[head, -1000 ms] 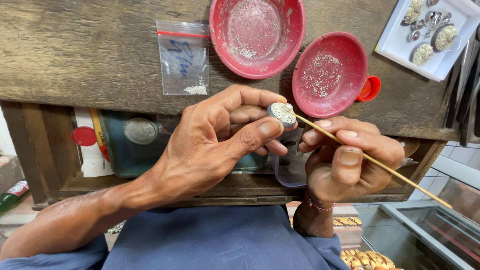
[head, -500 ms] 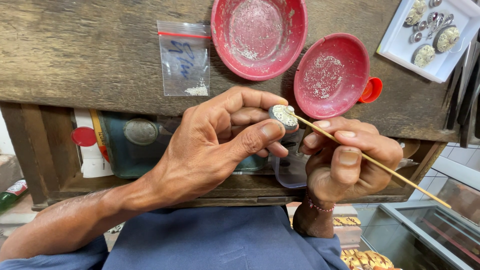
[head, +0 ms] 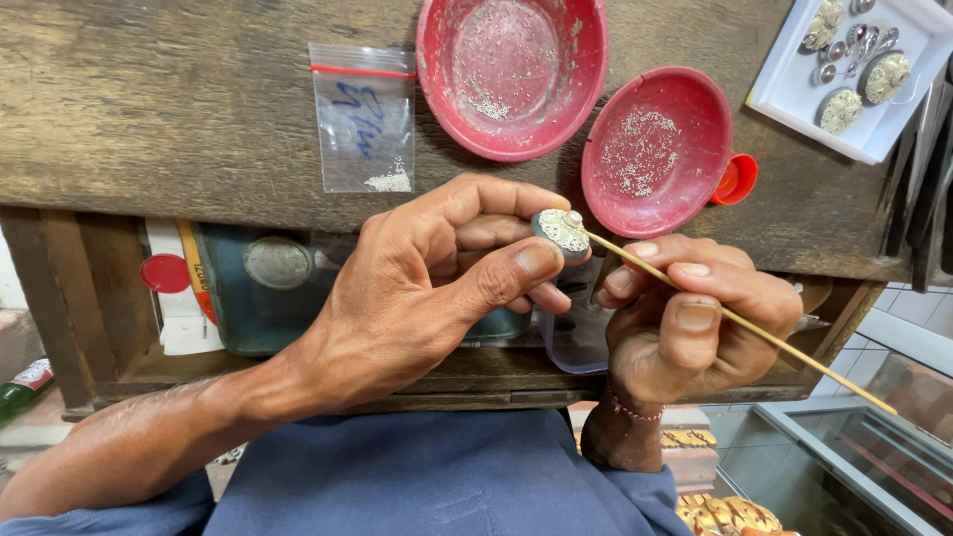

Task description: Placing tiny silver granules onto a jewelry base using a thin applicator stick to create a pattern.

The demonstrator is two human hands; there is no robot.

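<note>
Left hand (head: 427,288) fingers pinching a round, stone-crusted metal disc (head: 562,232); right hand (head: 695,318) fingers gripping a thin wooden stick (head: 735,320).

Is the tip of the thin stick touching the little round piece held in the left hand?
Touching. The head view shows the thin stick, held in the right hand, ending right on the top face of the round piece pinched by the left hand.
</note>
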